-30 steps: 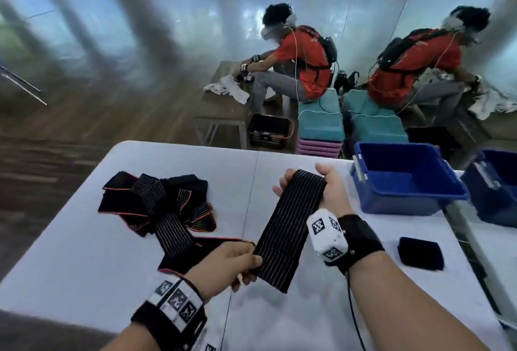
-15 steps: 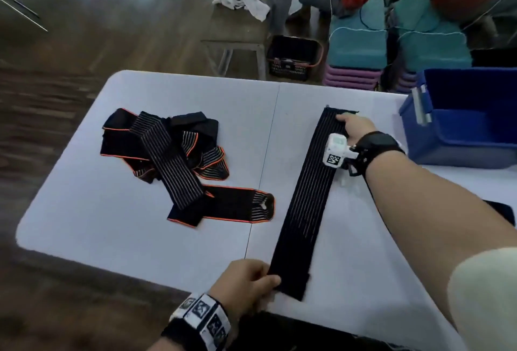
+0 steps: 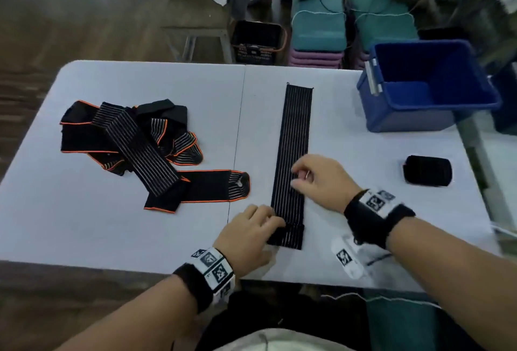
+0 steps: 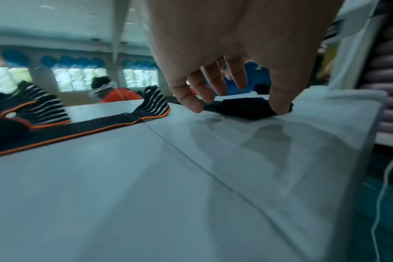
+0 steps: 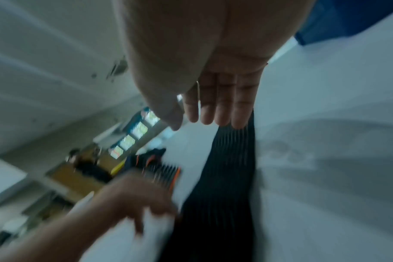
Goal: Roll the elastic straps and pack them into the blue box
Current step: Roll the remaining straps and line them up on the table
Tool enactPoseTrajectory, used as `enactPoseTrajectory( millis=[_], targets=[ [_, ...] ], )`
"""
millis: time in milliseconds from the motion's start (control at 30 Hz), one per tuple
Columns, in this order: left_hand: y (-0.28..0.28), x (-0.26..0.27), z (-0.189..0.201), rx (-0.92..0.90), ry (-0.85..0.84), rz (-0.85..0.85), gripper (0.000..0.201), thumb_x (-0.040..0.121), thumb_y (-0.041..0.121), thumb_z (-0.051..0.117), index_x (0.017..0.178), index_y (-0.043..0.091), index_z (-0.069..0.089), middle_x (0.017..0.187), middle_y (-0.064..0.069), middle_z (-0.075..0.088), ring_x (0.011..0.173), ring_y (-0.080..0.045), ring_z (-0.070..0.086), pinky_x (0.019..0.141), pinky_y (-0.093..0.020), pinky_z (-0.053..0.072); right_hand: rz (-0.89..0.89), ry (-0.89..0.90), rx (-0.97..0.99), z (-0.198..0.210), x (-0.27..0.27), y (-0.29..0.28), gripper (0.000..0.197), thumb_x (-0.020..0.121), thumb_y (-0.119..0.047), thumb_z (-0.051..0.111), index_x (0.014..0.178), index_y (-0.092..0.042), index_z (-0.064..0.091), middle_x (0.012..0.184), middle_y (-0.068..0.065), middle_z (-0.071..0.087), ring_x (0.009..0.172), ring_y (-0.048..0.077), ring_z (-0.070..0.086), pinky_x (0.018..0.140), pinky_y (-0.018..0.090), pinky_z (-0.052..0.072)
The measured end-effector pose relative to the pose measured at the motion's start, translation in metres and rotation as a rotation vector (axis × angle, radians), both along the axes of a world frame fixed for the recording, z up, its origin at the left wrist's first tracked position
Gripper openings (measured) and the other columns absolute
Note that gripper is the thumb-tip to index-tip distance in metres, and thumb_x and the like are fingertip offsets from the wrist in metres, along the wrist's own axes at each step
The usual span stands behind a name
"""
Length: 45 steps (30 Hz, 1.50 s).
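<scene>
A long black elastic strap (image 3: 296,132) with thin white stripes lies flat on the white table (image 3: 140,238), running away from me. My left hand (image 3: 251,236) is at its near end. In the left wrist view the thumb and fingertips pinch that end of the strap (image 4: 242,108), which is folded up slightly. My right hand (image 3: 316,180) hovers over the middle of the strap with relaxed fingers (image 5: 220,106) and holds nothing. The blue box (image 3: 414,115) stands at the far right of the table and looks empty.
A loose pile of black straps with orange edging (image 3: 131,138) covers the left half of the table. A rolled black strap (image 3: 427,170) lies near the right edge, in front of the box. Stools and a basket stand beyond the far edge.
The strap went from held in the air to stretched flat on the table. My right hand let go of its far end and came back to the middle. My left hand stays at the near end.
</scene>
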<state>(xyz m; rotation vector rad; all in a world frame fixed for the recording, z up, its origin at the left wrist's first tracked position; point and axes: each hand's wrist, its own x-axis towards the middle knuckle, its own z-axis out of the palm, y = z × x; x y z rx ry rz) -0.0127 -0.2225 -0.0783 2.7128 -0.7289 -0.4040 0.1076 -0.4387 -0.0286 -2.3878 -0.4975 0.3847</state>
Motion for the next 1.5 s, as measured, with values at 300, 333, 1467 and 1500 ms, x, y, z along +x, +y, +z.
enactPoseTrajectory(
  millis=[300,333,1467,1500],
  targets=[
    [0.001,0.007,-0.002,-0.09,-0.076,-0.009,0.039,0.082,0.029,0.055,0.116,0.015,0.069,0.114,-0.001,0.065,0.1,-0.023,0.058,0.091,-0.034,0.052,0.198,-0.133,-0.224,-0.048,-0.109,0.001,0.044,0.079,-0.021,0.064,0.122,-0.013,0.066,0.112,0.002,0.061,0.101,0.023,0.055,0.088,0.032,0.052],
    [0.0,0.004,-0.003,-0.112,-0.065,0.027,0.038,0.083,0.029,0.051,0.114,0.016,0.07,0.114,0.0,0.064,0.101,-0.023,0.056,0.091,-0.033,0.051,0.166,-0.118,-0.196,-0.049,-0.111,0.001,0.041,0.08,-0.018,0.062,0.12,-0.014,0.068,0.11,0.002,0.06,0.099,0.022,0.054,0.087,0.03,0.05],
    [-0.025,0.011,-0.011,-0.387,0.182,0.621,0.03,0.094,0.022,0.061,0.119,0.031,0.049,0.089,0.01,0.061,0.076,-0.01,0.06,0.068,-0.028,0.048,-0.39,0.224,0.016,-0.049,-0.096,-0.006,0.011,0.086,-0.028,0.069,0.087,-0.033,0.059,0.064,-0.008,0.059,0.06,0.004,0.056,0.059,0.02,0.046],
    [-0.027,0.012,-0.012,-0.381,0.168,0.608,0.035,0.093,0.021,0.061,0.123,0.032,0.048,0.1,0.008,0.059,0.08,-0.013,0.061,0.072,-0.033,0.052,-0.382,0.187,0.014,-0.05,-0.095,-0.005,0.021,0.087,-0.026,0.068,0.105,-0.033,0.059,0.068,-0.007,0.062,0.064,0.005,0.059,0.062,0.02,0.048]
  ],
)
